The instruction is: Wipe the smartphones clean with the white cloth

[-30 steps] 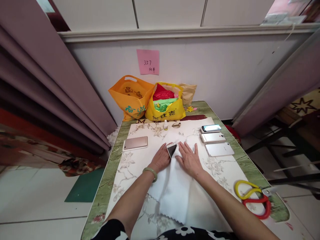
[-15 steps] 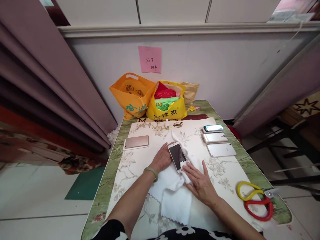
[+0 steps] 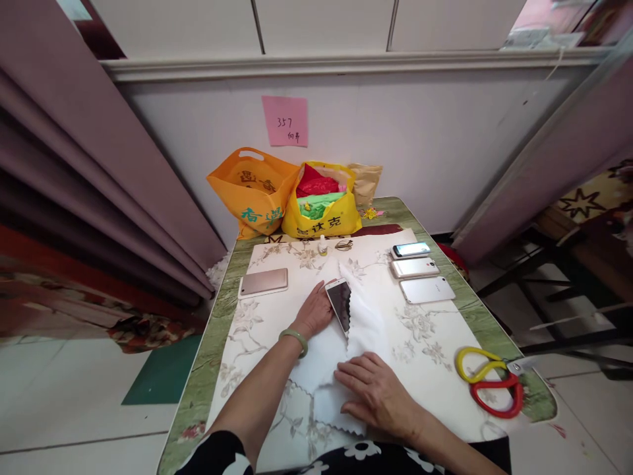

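Observation:
A white smartphone (image 3: pixel 339 305) with a dark screen lies tilted on a white cloth (image 3: pixel 366 323) with zigzag edges, part of which covers the phone's right side. My left hand (image 3: pixel 316 309) grips the phone at its left edge, some fingers hidden beneath it. Over the near folded flap of the cloth rests my right hand (image 3: pixel 378 392), palm down, its thumb apart from the fingers.
On the left lies a rose-gold phone (image 3: pixel 264 282). Several phones line the right, including a silver one (image 3: pixel 428 289); scissors (image 3: pixel 494 379) lie nearer. Behind stand a small bottle (image 3: pixel 323 246), glasses (image 3: pixel 343 245), an orange bag (image 3: pixel 257 191) and a yellow bag (image 3: pixel 324 221).
My right hand has moved from beside the phone toward me, onto the near flap of the cloth. The cloth now spreads over the phone's right side. My left hand stays at the phone.

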A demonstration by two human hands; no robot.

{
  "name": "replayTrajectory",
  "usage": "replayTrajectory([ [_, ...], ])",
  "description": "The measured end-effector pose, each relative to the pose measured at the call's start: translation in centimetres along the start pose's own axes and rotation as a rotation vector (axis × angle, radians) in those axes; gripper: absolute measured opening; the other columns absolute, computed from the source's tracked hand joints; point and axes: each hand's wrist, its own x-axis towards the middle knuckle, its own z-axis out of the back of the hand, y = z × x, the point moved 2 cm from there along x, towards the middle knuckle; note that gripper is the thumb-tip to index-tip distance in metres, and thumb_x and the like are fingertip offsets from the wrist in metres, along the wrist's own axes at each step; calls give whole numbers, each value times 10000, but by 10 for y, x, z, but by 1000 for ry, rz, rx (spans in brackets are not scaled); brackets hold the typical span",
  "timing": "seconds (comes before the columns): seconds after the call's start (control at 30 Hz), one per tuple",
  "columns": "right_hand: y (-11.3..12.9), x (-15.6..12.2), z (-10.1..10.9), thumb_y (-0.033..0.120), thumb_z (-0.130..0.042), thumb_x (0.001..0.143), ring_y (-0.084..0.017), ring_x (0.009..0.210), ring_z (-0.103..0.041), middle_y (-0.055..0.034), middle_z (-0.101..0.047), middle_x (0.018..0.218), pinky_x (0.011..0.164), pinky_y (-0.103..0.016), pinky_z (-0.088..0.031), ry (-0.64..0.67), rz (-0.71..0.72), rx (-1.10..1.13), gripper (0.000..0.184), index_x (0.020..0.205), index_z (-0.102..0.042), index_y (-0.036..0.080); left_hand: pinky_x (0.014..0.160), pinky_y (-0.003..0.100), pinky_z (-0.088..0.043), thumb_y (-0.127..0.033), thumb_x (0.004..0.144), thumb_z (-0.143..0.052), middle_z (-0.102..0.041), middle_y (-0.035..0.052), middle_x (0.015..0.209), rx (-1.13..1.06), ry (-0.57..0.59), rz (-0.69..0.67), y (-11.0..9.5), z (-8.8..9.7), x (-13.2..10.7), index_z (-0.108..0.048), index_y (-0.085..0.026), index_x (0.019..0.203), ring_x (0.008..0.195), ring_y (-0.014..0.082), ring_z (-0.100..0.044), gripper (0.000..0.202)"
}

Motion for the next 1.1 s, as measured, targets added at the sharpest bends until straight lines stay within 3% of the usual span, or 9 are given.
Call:
replayTrajectory([
  [0.13,-2,-4,-13,472,-613,903,-234,1082,-570,-72,-655,1209,1092,-454,-317,72,-61,7,554,1383,-479,228,1214,413,-189,-215,918,-468,-481,28,1482,18,-7,-12,1,-2,0,-385,-265,1468,1402,194,-375,559],
  [0.3,-4,-13,-6,150,-537,898,-162,886,-586,31,-636,824,1194,-489,-88,41,-131,-89,226,1064,-636,267,1214,421,-195,-207,908,-478,-496,50,1468,39,1,-15,3,-4,-1,-409,-249,1456,1400,197,-380,554],
  [0.37,-5,-20,6,149,-550,869,-182,1007,-582,29,-638,850,1199,-510,-13,-2,-145,-91,166,958,-638,258,1215,421,-192,-205,914,-467,-490,43,1473,36,-7,-15,2,-3,-1,-393,-258,1465,1402,196,-376,558],
  [0.5,-9,-43,40,162,-553,821,-269,1322,-425,-3,-663,1050,1160,-609,88,-100,-198,-147,196,976,-631,252,1218,421,-184,-179,910,-456,-469,26,1491,34,-3,-17,1,-3,-1,-372,-275,1475,1415,191,-354,579],
  [0.6,-17,-66,56,166,-552,799,-290,1338,-422,-11,-671,1055,1159,-626,47,-111,-238,-206,169,915,-641,249,1221,419,-175,-172,903,-461,-469,34,1490,46,9,-13,3,-5,-2,-387,-269,1467,1416,188,-352,577],
  [0.73,-31,-95,60,224,-608,836,-258,1164,-580,18,-684,848,1170,-556,-116,-69,-197,-261,97,748,-626,261,1225,406,-166,-184,904,-464,-466,30,1493,35,3,-9,4,-5,-1,-384,-274,1468,1411,178,-360,577],
  [0.83,-44,-105,65,283,-640,874,-235,952,-657,27,-647,683,1107,-516,-254,-228,-317,-356,202,680,-595,248,1223,416,-177,-178,899,-466,-483,31,1479,25,6,-9,2,-3,-1,-395,-274,1463,1401,186,-377,576],
  [0.97,-50,-87,70,431,-621,901,-205,784,-639,-28,-681,812,862,-381,-427,-418,-481,-410,211,844,-629,229,1221,422,-183,-167,897,-457,-497,34,1468,37,13,-18,0,0,0,-427,-274,1445,1392,196,-390,559],
  [1.1,-47,-49,51,566,-579,883,-227,778,-604,-76,-670,909,705,-343,-410,-261,-522,-427,373,993,-614,211,1225,415,-167,-183,911,-434,-476,23,1485,47,10,-9,0,-2,-1,-437,-282,1435,1407,182,-366,534],
])
